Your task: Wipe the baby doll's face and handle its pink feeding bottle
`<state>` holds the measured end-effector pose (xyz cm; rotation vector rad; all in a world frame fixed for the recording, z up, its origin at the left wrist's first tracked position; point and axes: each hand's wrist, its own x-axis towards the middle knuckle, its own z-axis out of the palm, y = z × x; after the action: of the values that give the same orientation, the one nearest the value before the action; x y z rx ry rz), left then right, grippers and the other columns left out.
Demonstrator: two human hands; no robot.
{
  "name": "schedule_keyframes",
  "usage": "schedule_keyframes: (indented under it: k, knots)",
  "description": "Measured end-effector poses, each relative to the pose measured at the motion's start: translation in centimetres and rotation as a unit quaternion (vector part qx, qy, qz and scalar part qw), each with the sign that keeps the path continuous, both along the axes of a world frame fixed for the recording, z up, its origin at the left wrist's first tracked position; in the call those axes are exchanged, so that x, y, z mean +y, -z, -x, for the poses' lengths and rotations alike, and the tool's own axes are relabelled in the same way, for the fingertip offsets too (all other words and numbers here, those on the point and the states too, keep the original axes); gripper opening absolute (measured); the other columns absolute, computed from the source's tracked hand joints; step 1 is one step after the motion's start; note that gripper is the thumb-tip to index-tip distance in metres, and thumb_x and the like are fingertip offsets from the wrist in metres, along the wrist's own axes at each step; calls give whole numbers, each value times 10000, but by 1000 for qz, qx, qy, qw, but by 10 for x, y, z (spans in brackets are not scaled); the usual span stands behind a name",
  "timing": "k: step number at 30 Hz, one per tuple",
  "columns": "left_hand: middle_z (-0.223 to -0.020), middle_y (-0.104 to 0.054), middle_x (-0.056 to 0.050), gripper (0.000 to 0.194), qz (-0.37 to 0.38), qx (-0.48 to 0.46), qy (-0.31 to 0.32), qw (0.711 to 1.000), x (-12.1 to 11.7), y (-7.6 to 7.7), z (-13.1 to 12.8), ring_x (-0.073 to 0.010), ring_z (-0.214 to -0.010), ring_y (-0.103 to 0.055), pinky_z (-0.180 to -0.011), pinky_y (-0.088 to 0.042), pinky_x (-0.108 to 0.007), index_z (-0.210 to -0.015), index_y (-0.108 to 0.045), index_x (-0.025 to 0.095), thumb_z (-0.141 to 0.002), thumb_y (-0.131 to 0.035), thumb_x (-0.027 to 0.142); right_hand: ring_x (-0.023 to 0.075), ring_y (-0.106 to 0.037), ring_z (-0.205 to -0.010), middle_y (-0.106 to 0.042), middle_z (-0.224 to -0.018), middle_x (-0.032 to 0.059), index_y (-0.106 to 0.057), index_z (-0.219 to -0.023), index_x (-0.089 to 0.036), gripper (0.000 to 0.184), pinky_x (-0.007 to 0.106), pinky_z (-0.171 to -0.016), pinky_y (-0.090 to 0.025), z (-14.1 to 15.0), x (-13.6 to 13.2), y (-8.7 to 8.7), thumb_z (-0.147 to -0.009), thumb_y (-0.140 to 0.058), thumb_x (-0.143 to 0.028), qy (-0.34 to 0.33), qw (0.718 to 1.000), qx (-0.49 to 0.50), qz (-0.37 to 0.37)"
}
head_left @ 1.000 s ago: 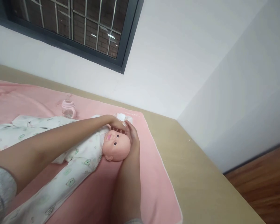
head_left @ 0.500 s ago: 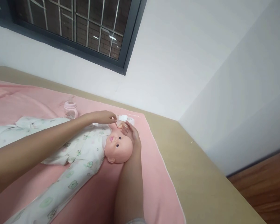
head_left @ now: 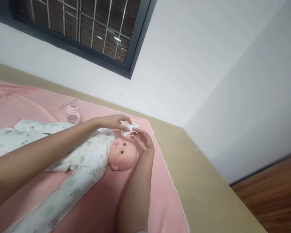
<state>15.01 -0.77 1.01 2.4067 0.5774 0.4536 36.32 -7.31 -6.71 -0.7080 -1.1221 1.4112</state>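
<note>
A baby doll point(head_left: 123, 154) in a white patterned suit lies on its back on a pink blanket point(head_left: 169, 194), head to the right. Just beyond its head, a small crumpled white piece point(head_left: 126, 128), tissue-like, is between my two hands. My left hand point(head_left: 115, 122) reaches across the doll's body and pinches this white tissue between thumb and fingers. From the other side my right hand point(head_left: 143, 139) comes round the doll's head, palm partly turned up, its fingertips closed at the tissue's right edge. Exactly how the fingertips meet is too small to make out.
A pink-topped baby bottle point(head_left: 73, 114) with a handle stands beyond the doll's body. The blanket covers a tan tabletop point(head_left: 181, 155) that meets a white wall point(head_left: 165, 90). Above is a dark-framed barred window point(head_left: 129, 64); brown wood point(head_left: 276, 191) shows at lower right.
My left hand has moved right and closed on the white tissue. My right hand has shifted slightly right, away from the doll's head, and the tissue now looks more crumpled.
</note>
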Motion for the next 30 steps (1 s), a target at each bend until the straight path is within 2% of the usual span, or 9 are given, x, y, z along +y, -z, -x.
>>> schedule_keyframes:
  k: [4,7,10,13,15,18,23,26,30]
  knots:
    - [-889,-678,-31,396,75,-21,2,997,-7,-6,1,-199,-827,-609,-693,-448,-254,-901,-645,150,-725,-669,504,233,-636,-922,-699,-941,119,-722,-906,-127,414,457,-967,-462,1,-7,-18,-773,-602,-501,-9,1000,-13,-3]
    - [-764,-642,-3,384,117,-50,-11,992,-13,-10,7,-168,-714,-579,-596,-406,-235,-797,-625,155,-669,-727,503,245,-636,-933,-695,-995,135,-718,-903,-134,485,471,-963,-463,1,-7,-20,-758,-581,-576,3,1000,9,-13]
    - [-850,-675,-7,370,127,-48,-1,991,-18,-14,18,-173,-766,-603,-638,-425,-229,-871,-667,167,-663,-749,462,243,-636,-926,-696,-1032,129,-714,-940,-166,536,481,-955,-468,-1,-3,-8,-728,-573,-638,20,998,47,-37]
    - [-936,-710,-19,323,128,-10,44,991,-22,-14,32,-194,-858,-633,-736,-449,-233,-925,-715,185,-713,-726,428,235,-635,-963,-693,-1074,113,-704,-977,-196,532,478,-981,-456,-1,4,12,-739,-554,-648,50,996,71,-18]
    - [-925,-727,-19,273,131,18,68,989,-23,-11,40,-196,-859,-647,-756,-455,-231,-898,-741,195,-740,-711,416,228,-631,-1015,-685,-1123,106,-695,-1009,-203,506,463,-1007,-445,1,11,24,-764,-542,-619,58,995,78,10]
    - [-864,-741,-14,223,121,42,67,990,-24,-1,48,-191,-810,-661,-727,-463,-223,-853,-759,202,-757,-698,393,211,-621,-1070,-665,-1199,89,-681,-1061,-209,460,418,-1019,-452,7,22,35,-773,-570,-550,47,994,90,30]
    - [-858,-740,-13,231,81,47,36,995,-30,13,49,-206,-828,-662,-710,-462,-226,-850,-756,198,-755,-683,395,185,-632,-1063,-678,-1190,58,-686,-1033,-224,390,359,-990,-481,21,35,46,-772,-599,-501,67,991,104,52]
    - [-866,-737,-14,221,76,54,24,995,-35,16,44,-212,-844,-664,-711,-462,-229,-843,-745,198,-745,-673,383,191,-640,-1074,-688,-1175,48,-680,-1022,-231,335,383,-991,-482,31,34,49,-780,-608,-451,65,993,55,77]
    - [-862,-731,-6,193,58,64,8,996,-38,19,38,-211,-815,-666,-682,-463,-235,-824,-734,211,-711,-665,352,201,-636,-1106,-716,-1114,42,-691,-976,-223,264,409,-1043,-444,44,26,42,-786,-617,-391,24,995,-23,99]
